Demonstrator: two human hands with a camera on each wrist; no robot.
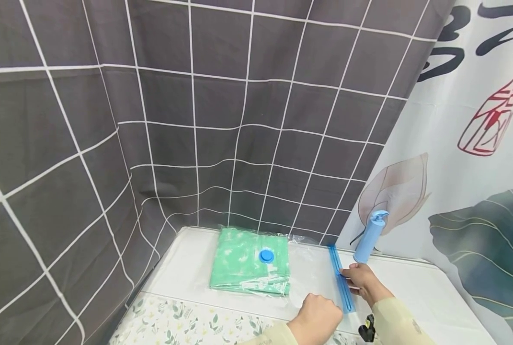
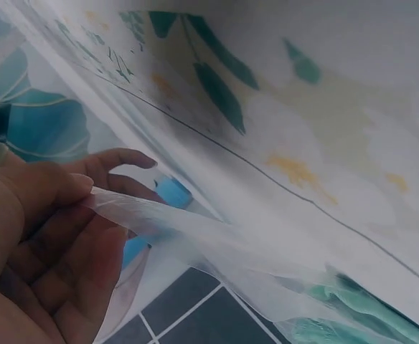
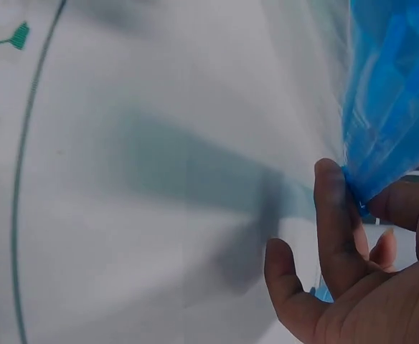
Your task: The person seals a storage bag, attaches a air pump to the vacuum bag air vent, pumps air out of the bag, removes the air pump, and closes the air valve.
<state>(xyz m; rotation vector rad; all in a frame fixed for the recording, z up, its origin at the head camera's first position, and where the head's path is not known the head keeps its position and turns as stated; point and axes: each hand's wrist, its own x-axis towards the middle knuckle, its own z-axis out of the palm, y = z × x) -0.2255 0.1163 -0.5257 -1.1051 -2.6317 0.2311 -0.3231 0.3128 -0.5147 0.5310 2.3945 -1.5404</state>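
Cloth point(image 1: 243, 261) lies in a bag point(image 1: 306, 275) with a valve point(image 1: 267, 256), beyond and left of the left hand point(image 1: 318, 316), which pinches the bag's edge. The seal point(image 1: 341, 282) is pinched in the right hand point(image 1: 361, 282), a pump point(image 1: 370, 237) just beyond.

Bright, even light fills my head view, with white glare on the clear bag point(image 1: 278, 272). My wrist views are dimmer: my left hand point(image 2: 55, 244) is shaded, the floral cloth point(image 2: 303, 122) blurs, and soft-edged shadows cross the white surface point(image 3: 116, 265) beside my right hand point(image 3: 360, 265).
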